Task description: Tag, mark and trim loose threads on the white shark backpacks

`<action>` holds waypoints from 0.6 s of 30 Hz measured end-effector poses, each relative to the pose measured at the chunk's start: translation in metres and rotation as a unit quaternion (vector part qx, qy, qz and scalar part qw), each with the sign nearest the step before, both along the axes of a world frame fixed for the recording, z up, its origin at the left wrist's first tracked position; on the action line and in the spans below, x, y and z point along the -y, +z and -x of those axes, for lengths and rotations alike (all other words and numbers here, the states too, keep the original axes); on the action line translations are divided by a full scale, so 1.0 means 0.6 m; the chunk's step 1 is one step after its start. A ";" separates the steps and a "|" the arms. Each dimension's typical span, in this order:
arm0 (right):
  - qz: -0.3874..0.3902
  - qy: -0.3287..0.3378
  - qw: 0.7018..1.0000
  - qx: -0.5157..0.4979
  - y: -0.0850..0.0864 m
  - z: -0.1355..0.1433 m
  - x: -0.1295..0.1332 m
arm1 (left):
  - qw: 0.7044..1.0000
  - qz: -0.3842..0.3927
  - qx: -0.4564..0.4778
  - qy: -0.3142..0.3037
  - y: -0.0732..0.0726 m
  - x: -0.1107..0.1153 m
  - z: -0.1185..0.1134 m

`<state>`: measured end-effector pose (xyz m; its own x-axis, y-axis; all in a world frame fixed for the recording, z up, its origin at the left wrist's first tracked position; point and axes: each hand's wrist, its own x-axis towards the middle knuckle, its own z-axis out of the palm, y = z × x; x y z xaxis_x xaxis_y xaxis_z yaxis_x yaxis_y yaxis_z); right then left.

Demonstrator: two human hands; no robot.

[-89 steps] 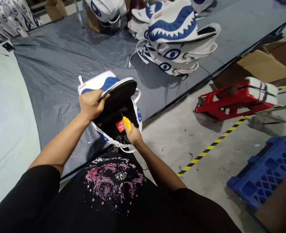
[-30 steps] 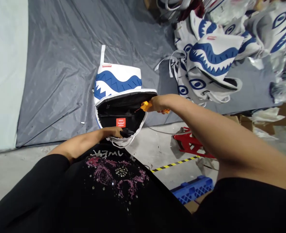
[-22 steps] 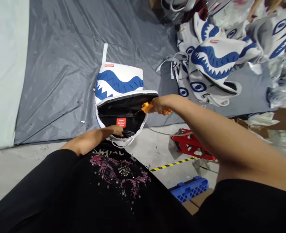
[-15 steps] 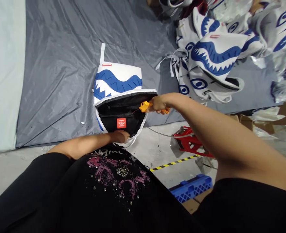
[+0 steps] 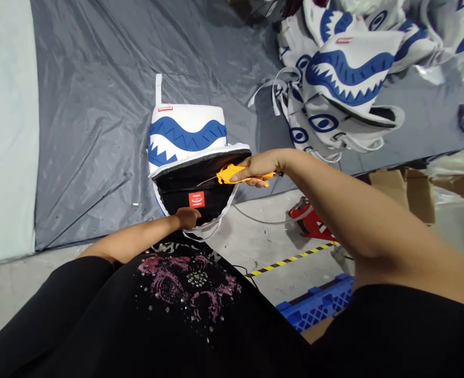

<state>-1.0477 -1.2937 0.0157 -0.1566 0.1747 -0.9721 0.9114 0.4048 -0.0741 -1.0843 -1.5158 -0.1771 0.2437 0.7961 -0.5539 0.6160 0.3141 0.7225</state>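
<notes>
A white backpack with a blue shark-mouth print lies on the grey sheet, its top opened towards me. The black lining shows, with a red label sewn in it. My left hand is closed on the near edge of the opening, its fingertips partly hidden. In my right hand, closed around it, is an orange hand tool with a thin metal tip. That tip points left into the opening, above the label; I cannot tell whether it touches the lining.
More white-and-blue backpacks are heaped at the upper right. Below them are cardboard boxes, a red metal object and a blue plastic crate. Yellow-black tape and a grey cord cross the floor.
My right hand has brought the orange tool slightly left, with its tip farther over the opening. My left hand has shifted a little left along the near edge. The view has also moved somewhat.
</notes>
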 end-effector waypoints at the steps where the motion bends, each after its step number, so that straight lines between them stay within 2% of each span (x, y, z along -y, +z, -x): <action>1: -0.012 0.001 1.000 0.015 -0.003 -0.006 -0.003 | 1.000 -0.002 -0.010 -0.005 0.001 0.000 -0.001; 4: -0.049 0.015 0.998 0.046 -0.015 -0.025 -0.017 | 0.999 -0.004 -0.037 -0.026 0.018 -0.002 -0.004; 6: -0.059 0.015 0.998 0.020 -0.023 -0.039 -0.027 | 0.998 -0.009 -0.057 -0.025 0.047 0.002 -0.002; 7: -0.058 0.003 0.998 -0.004 -0.027 -0.048 -0.029 | 0.997 -0.032 -0.070 -0.013 0.067 0.007 0.003; 9: -0.043 -0.060 0.995 -0.061 -0.034 -0.073 -0.024 | 0.981 -0.161 -0.105 0.038 0.114 0.020 0.021; 10: -0.031 -0.112 0.989 -0.091 -0.040 -0.089 -0.015 | 0.955 -0.255 -0.129 0.076 0.139 0.028 0.036; 11: -0.019 -0.164 0.979 -0.120 -0.046 -0.108 -0.002 | 0.917 -0.346 -0.156 0.121 0.161 0.035 0.055; 12: -0.009 -0.205 0.968 -0.145 -0.055 -0.129 0.015 | 0.873 -0.418 -0.186 0.168 0.179 0.039 0.077; 13: 0.002 -0.252 0.953 -0.171 -0.066 -0.151 0.035 | 0.836 -0.458 -0.215 0.210 0.192 0.041 0.101; 14: 0.005 -0.282 0.941 -0.188 -0.078 -0.175 0.057 | 0.818 -0.463 -0.238 0.246 0.200 0.040 0.125; 15: 0.011 -0.319 0.925 -0.206 -0.091 -0.197 0.079 | 0.814 -0.445 -0.248 0.279 0.203 0.036 0.150; 16: 0.025 -0.384 0.895 -0.225 -0.105 -0.219 0.100 | 0.824 -0.411 -0.242 0.306 0.201 0.030 0.172; 18: 0.035 -0.443 0.860 -0.251 -0.129 -0.255 0.137 | 0.855 -0.337 -0.194 0.342 0.192 0.013 0.205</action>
